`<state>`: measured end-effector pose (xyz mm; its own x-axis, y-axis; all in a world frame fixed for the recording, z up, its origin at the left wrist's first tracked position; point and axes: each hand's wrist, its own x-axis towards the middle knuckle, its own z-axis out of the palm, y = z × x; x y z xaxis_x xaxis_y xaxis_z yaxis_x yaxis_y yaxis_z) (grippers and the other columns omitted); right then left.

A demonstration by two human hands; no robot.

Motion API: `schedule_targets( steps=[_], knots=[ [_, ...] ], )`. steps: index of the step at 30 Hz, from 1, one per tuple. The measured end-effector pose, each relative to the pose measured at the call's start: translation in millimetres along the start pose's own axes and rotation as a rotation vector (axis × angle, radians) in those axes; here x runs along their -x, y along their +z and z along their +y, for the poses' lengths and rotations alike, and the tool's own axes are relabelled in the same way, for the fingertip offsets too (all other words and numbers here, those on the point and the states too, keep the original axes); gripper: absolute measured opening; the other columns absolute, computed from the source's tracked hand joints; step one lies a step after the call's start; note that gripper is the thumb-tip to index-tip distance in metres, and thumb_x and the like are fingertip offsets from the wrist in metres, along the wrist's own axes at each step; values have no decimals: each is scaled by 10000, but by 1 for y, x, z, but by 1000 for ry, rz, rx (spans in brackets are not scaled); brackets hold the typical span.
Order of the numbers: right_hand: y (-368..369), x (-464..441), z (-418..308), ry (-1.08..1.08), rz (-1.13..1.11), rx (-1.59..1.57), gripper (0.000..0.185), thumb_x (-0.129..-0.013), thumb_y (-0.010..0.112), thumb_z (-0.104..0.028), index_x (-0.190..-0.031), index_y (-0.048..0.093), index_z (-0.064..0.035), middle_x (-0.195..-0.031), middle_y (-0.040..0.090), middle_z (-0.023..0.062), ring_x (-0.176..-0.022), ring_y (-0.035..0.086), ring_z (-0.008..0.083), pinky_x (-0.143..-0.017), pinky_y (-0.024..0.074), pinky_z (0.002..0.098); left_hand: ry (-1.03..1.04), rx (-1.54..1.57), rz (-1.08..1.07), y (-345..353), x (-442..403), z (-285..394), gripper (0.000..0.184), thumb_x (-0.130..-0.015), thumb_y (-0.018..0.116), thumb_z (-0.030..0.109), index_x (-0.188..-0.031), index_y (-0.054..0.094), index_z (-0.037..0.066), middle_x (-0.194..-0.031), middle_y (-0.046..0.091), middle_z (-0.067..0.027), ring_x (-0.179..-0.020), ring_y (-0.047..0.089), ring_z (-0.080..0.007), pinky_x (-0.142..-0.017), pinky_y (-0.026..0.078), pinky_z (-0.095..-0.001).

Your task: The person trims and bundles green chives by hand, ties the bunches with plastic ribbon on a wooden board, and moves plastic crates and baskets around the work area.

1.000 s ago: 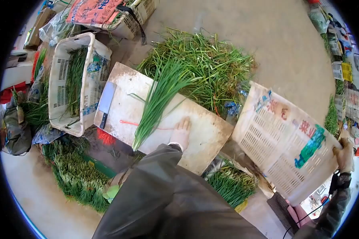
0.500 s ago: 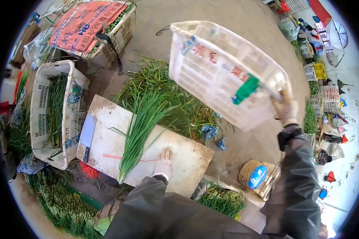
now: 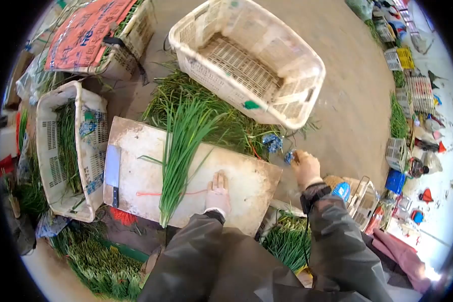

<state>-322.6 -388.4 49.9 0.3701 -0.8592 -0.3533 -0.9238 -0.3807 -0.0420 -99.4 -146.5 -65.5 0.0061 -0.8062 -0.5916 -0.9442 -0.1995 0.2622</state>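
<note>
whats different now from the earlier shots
The right hand has let go of the white crate, which went from the right of the board to beyond its far edge, upright over part of the loose greens. That hand is now near the board's right corner. Unchanged: left hand flat on the board, green bunch and knife lying there.

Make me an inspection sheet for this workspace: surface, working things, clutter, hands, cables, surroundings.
Surface: white board, brown-stained.
Working things: chive-like bunch lies across red string; black-handled knife at the board's left end.
Clutter: loose greens and crumpled blue plastic on the floor beyond the board.
Hands: left hand flat on the board; right hand off the board, grip unclear.
Cables: apparently a thin dark cord beside the right sleeve.
Surroundings: white plastic crate beyond the board; another crate at left, holding greens.
</note>
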Motion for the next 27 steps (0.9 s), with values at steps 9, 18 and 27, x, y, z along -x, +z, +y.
schedule_targets(
  steps=[9,18,27],
  knots=[
    [58,242,-96,233,-57,-683,245,-934,713,-195,-1148,717,-77,-950,766,156,-881,753,335,-792,595,413,57,166,-55,-10,-2,-9,950,-832,723,232,-1622,262,-22,-1733,143,-228,-1607,171,-372,-1272,253,-454],
    [125,387,-238,391,-568,-1220,392,-1005,682,-338,-1284,640,-65,-1176,747,141,-1026,736,249,-904,563,372,328,115,-135,-48,42,-9,765,-896,710,306,-1551,418,40,-1611,401,-234,-1461,448,-378,-1189,399,-463],
    [349,591,-329,-305,-603,-1129,329,-1022,561,-238,-1294,644,-74,-1191,728,170,-1071,705,352,-905,555,441,213,503,364,-44,232,-36,476,-869,777,231,-1279,670,15,-1249,684,-202,-1177,637,-392,-1009,513,-451]
  ],
)
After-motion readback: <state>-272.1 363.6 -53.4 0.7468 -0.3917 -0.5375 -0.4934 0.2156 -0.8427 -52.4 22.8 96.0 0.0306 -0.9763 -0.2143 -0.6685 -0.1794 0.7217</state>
